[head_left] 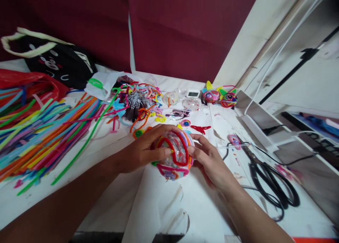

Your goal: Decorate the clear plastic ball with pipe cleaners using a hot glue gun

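Between my two hands, above the white-covered table, is a clear ball (pixel 171 161) partly covered with coloured pipe cleaners. A red pipe cleaner (pixel 181 163) is bent in a loop on its upper face. My left hand (pixel 150 147) wraps the ball's left side, thumb lying on top near the red loop. My right hand (pixel 208 158) grips the right side, its thumb pressed at the red pipe cleaner's edge. Fingers under the ball are hidden. Just beyond it lie a round eye-like piece (pixel 185 123) and a twisted red pipe cleaner piece (pixel 201 129).
Many loose pipe cleaners (pixel 53 130) spread over the left side. Black scissors (pixel 274 181) and a cable lie at right. Behind are clear balls (pixel 191 104), a small digital timer (pixel 193 94), finished colourful figures (pixel 219 95), a dark bristly bundle (pixel 135 105) and a black bag (pixel 58 61).
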Demonstrator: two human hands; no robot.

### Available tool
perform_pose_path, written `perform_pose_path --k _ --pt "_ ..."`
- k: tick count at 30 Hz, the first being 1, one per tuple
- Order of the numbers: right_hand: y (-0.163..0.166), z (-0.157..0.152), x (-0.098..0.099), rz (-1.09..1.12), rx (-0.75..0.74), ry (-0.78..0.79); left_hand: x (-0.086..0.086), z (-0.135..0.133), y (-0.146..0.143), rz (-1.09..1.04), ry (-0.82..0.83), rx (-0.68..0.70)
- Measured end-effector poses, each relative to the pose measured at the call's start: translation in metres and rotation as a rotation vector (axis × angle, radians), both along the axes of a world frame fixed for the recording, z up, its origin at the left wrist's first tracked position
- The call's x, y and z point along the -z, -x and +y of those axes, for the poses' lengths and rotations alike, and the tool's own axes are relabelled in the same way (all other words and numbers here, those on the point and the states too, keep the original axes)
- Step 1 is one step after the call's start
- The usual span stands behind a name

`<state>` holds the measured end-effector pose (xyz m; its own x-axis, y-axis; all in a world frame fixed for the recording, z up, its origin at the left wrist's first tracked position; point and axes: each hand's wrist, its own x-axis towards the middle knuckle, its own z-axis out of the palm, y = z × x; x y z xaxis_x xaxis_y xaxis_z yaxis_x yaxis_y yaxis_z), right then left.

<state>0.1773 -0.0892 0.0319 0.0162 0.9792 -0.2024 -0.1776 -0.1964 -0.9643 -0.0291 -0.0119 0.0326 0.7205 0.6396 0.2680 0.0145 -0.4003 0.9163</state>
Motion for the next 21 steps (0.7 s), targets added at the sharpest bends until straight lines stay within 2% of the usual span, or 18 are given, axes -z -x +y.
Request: perform_pose_path --k 3,9,12,16,21 --pt "0.001 -0.011 -0.013 -0.089 -0.021 -0.12 -0.01 -0.008 0.003 -0.019 0.002 0.009" --pt "0.004 -0.031 -0.059 -0.244 -0.028 -0.309 -0.047 -0.033 0.009 -0.12 -0.244 -0.04" --pt "0.002 -0.03 -0.077 -0.245 -0.041 -0.356 -0.064 -0.038 0.007 -0.188 -0.223 -0.071" --pt "-0.002 -0.023 -0.09 -0.24 -0.038 -0.441 -0.082 -0.036 0.001 -0.242 -0.24 -0.031" --pt "-0.01 -0.008 -0.099 -0.291 -0.008 -0.523 -0.094 -0.02 -0.009 -0.291 -0.274 0.007"
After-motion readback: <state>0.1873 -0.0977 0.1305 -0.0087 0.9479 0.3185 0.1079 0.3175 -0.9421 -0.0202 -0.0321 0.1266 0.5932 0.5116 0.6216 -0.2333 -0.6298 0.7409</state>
